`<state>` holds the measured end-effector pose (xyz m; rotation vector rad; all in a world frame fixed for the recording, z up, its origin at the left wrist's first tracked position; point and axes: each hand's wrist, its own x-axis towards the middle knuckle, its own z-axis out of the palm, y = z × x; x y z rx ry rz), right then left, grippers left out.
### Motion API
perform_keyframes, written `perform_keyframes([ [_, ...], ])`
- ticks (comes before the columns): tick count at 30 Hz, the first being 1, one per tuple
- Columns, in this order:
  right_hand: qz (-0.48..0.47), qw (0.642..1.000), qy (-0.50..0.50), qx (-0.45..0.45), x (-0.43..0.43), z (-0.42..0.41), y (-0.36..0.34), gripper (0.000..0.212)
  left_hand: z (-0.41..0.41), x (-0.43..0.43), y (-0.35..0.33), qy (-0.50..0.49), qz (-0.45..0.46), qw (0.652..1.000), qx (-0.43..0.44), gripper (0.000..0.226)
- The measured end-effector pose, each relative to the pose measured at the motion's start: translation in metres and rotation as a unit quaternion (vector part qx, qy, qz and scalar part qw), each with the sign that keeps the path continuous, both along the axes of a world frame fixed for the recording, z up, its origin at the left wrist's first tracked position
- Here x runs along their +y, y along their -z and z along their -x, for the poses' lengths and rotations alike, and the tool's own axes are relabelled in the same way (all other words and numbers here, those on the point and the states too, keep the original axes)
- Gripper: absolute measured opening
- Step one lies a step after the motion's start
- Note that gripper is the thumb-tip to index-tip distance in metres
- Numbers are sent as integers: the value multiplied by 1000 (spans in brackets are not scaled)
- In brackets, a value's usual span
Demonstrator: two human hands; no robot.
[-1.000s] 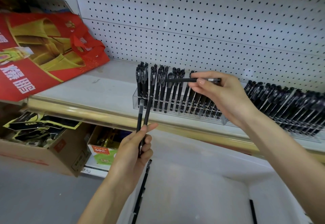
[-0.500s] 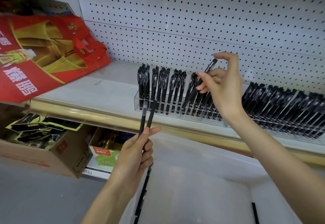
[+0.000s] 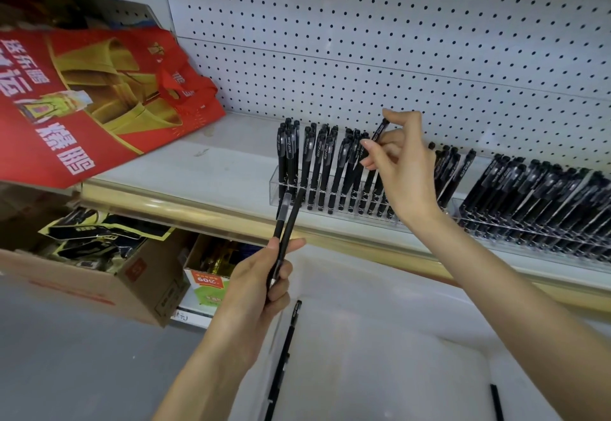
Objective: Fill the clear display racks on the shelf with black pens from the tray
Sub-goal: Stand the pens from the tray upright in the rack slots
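The place was a shop aisle. A white pegboard back panel [image 3: 396,40] rose behind a white shelf [image 3: 215,169] with a gold strip [image 3: 185,204] along its front edge. Clear display racks [image 3: 273,189] near that edge held rows of identical black pens [image 3: 317,169]. Below the shelf sat an open cardboard box [image 3: 109,285] of packaged goods and a carton [image 3: 202,296] with an orange price label [image 3: 206,283].

Black pens [image 3: 316,169] standing slanted in clear racks [image 3: 273,186] along shelf [image 3: 211,169] front edge, few loose pens [image 3: 288,344] lying flat in white tray [image 3: 390,328]
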<state>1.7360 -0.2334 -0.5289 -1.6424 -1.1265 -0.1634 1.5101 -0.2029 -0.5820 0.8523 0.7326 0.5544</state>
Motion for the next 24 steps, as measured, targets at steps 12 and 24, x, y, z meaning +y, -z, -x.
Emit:
perform_keyframes([
  [12, 60, 989, 24, -135, 4, -9, 17, 28, 2, -1, 2, 0, -17, 1000, 6, 25],
  [24, 33, 999, 15, -33, -18, -3, 6, 24, -9, -8, -5, 7, -32, 999, -15, 25],
])
